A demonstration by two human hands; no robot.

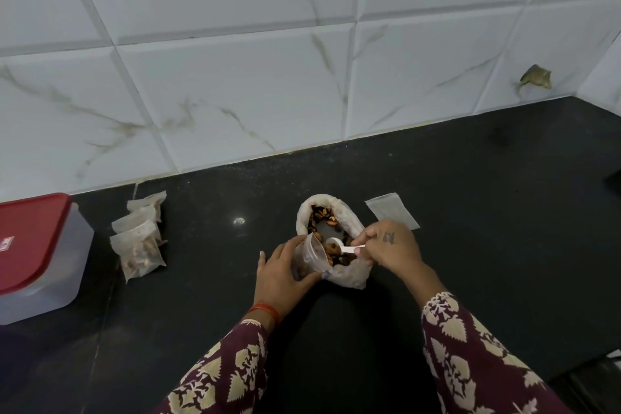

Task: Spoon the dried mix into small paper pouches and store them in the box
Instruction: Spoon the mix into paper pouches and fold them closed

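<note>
A white bag of dried mix [339, 212] lies open on the black counter, brown pieces showing inside. My left hand [284, 270] holds a small translucent pouch [311, 257] tilted toward the bag's mouth, with some mix in it. My right hand [391, 244] pinches the handle of a small white spoon [339, 244], whose bowl is over the mix at the pouch's opening. Three filled pouches [139, 239] lie in a row to the left. An empty flat pouch [391, 210] lies behind my right hand. The clear box with a red lid [33, 245] stands at the far left, lid on.
The black counter [487, 195] runs back to a white marbled tile wall [235, 77] and a corner at the right. A dark object [615, 180] shows at the right edge. Another dark edge [591, 376] sits at the lower right.
</note>
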